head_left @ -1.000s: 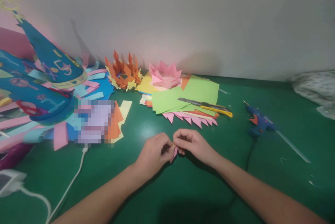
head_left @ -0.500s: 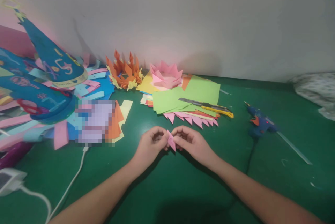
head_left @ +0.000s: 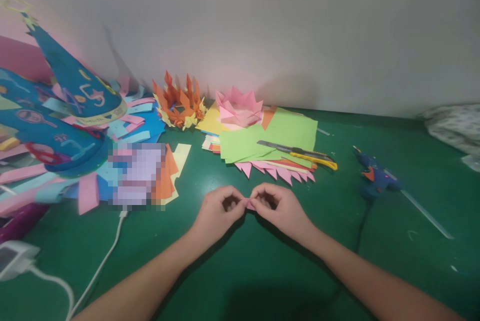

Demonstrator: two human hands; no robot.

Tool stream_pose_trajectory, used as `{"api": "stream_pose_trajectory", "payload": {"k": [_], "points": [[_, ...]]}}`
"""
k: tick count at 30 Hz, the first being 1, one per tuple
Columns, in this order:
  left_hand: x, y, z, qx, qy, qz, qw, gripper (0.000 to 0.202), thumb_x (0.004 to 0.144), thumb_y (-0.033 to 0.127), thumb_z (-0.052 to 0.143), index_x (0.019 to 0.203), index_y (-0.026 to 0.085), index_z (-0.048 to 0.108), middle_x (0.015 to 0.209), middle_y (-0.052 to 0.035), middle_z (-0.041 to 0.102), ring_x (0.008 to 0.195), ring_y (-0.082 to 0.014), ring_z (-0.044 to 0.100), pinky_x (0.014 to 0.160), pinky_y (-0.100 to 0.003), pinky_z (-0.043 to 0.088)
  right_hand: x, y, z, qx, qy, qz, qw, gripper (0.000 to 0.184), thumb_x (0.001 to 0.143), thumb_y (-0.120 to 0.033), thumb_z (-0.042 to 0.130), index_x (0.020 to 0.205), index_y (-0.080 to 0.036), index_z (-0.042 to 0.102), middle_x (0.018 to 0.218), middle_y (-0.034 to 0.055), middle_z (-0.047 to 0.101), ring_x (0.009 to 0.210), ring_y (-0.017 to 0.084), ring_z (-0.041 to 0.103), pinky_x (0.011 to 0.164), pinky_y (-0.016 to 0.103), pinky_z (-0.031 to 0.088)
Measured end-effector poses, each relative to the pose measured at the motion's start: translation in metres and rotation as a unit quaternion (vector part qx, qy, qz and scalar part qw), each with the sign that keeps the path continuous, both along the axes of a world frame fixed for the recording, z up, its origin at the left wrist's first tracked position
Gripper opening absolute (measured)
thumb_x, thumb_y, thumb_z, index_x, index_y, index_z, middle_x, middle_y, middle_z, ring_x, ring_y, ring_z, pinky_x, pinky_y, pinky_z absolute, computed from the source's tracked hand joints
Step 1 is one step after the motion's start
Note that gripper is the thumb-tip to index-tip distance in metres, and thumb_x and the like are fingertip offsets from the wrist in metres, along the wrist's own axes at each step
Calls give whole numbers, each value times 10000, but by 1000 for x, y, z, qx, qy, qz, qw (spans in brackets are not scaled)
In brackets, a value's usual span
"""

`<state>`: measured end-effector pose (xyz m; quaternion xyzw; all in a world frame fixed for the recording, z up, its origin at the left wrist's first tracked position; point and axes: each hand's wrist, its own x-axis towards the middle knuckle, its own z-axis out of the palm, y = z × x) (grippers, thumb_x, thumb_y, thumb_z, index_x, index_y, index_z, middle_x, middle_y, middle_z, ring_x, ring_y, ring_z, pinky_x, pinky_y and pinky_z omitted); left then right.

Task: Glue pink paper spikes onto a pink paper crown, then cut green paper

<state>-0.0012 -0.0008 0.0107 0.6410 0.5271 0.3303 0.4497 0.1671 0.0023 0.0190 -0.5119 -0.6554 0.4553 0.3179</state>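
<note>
Between the fingertips of both hands is a small folded piece of pink paper (head_left: 250, 204), mostly hidden by the fingers. My left hand (head_left: 220, 207) pinches it from the left, thumb and index finger closed. My right hand (head_left: 279, 207) pinches it from the right in the same way, so the two hands nearly touch. Just beyond them lies a row of pink paper triangles (head_left: 283, 175), partly under green sheets (head_left: 240, 145). A yellow-handled box cutter (head_left: 313, 157) rests on those sheets.
A pink paper crown (head_left: 240, 111) and an orange one (head_left: 183, 118) stand at the back. Blue decorated party hats (head_left: 80, 146) crowd the left. A blue glue gun (head_left: 378, 181) with its stick lies right. A white cable (head_left: 103, 266) crosses the green table (head_left: 210, 281).
The pink paper, earlier showing as a pointed diamond shape, is now turned or folded so only a small bit shows. Both hands have drawn their fingertips closer together.
</note>
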Motion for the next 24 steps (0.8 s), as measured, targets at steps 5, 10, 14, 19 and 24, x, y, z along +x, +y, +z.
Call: {"api": "stream_pose_trajectory", "payload": {"k": [5, 10, 14, 19, 24], "points": [[-1, 0, 2, 11, -31, 0, 999, 223, 779, 316, 572, 623, 157, 571, 624, 9, 516, 592, -98, 439, 544, -214, 346, 1, -1, -1, 34, -14, 30, 999, 127, 797, -300, 552, 760, -192, 609, 663, 3, 564, 608, 128, 484, 558, 242, 392], [0, -1, 3, -85, -99, 12, 991, 275, 759, 378, 595, 612, 154, 535, 515, 45, 437, 502, -82, 400, 487, -208, 312, 1, 0, -2, 3, 6, 33, 999, 151, 806, -316, 562, 755, -181, 607, 708, 14, 608, 666, 144, 536, 613, 251, 422], [1, -3, 4, -110, -99, -6, 989, 279, 784, 393, 557, 644, 154, 531, 504, 52, 432, 467, -80, 400, 467, -210, 315, 3, 2, 1, 4, 0, 46, 999, 196, 814, -343, 558, 719, -176, 598, 675, 10, 601, 639, 140, 530, 591, 249, 412], [-1, -2, 3, 18, 21, -55, 998, 248, 868, 266, 435, 697, 170, 588, 649, 1, 567, 610, -115, 507, 595, -245, 386, 7, 3, 1, 59, -57, 50, 995, 221, 833, -352, 542, 695, -187, 592, 657, 17, 583, 634, 146, 512, 586, 266, 398], [-4, 1, 0, 147, 114, -74, 980, 187, 860, 213, 455, 757, 182, 608, 738, -15, 608, 726, -147, 516, 703, -293, 386, 9, 3, -3, 156, -110, 78, 978, 163, 857, -283, 506, 744, -195, 584, 719, 38, 597, 728, 172, 516, 686, 313, 402]]}}
